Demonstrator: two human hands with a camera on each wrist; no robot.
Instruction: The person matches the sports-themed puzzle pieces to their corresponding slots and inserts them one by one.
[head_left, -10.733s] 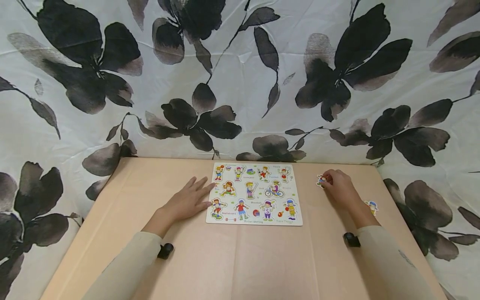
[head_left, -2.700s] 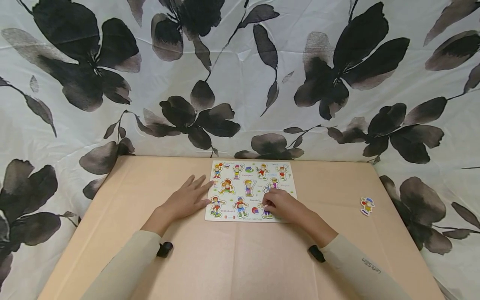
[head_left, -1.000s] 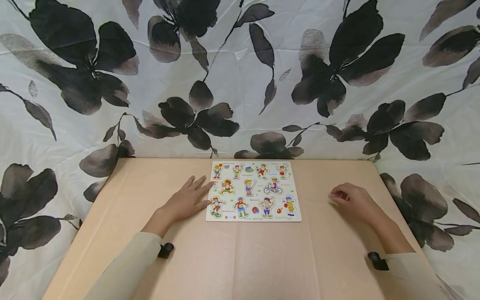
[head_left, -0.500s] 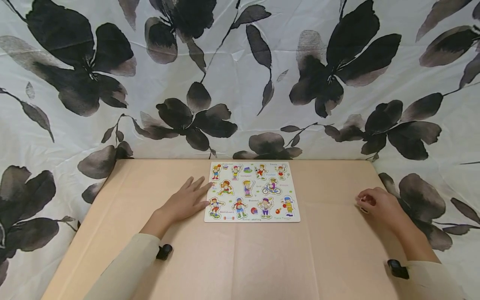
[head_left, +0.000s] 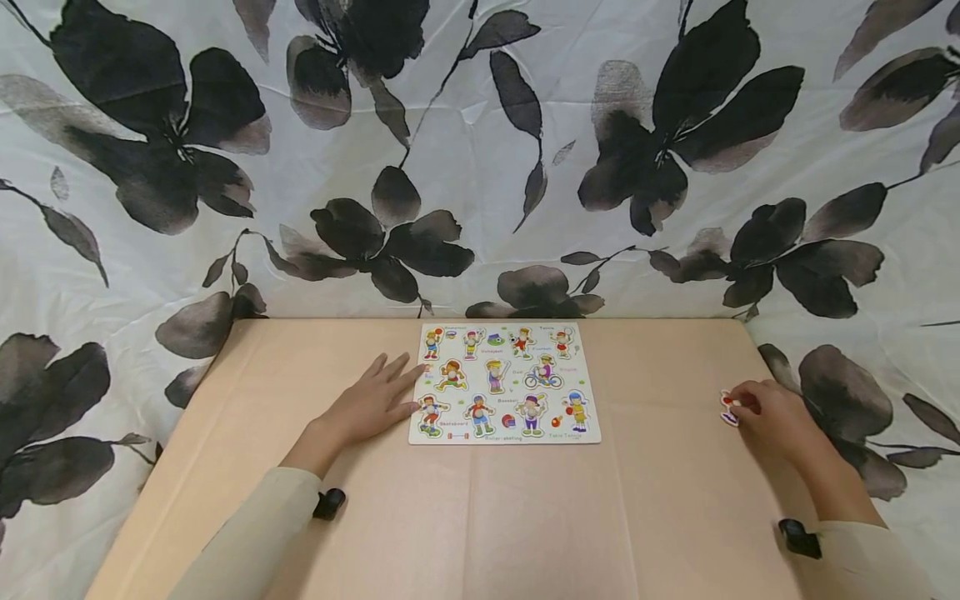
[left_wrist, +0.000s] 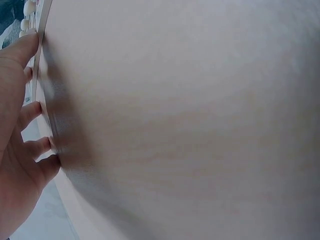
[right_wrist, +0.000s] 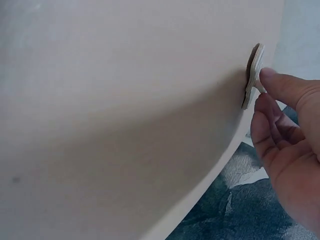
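My right hand [head_left: 772, 417] is at the right side of the table. Its thumb and fingertips pinch the small knob of a wooden puzzle piece [head_left: 727, 409], a child figure in colour partly hidden by the fingers. The right wrist view has that puzzle piece [right_wrist: 253, 75] edge-on, close over the tabletop. At the other side, my left hand [head_left: 367, 400] lies with fingers spread, fingertips at the left edge of a white puzzle board [head_left: 517, 433] with several sports figures. In the left wrist view the thumb and fingers of the left hand [left_wrist: 25, 135] reach that board's edge.
The light tan table [head_left: 540, 517] has its back edge against a white cloth [head_left: 465, 158] with dark flowers. Its right edge runs just beyond the right hand. A dark wrist camera [head_left: 799, 538] sits at the right cuff, another wrist camera [head_left: 328, 503] at the left.
My right hand has gone from the board to the loose puzzle piece at the right and now pinches it. The piece held earlier is out of the hand. The left hand stays put.
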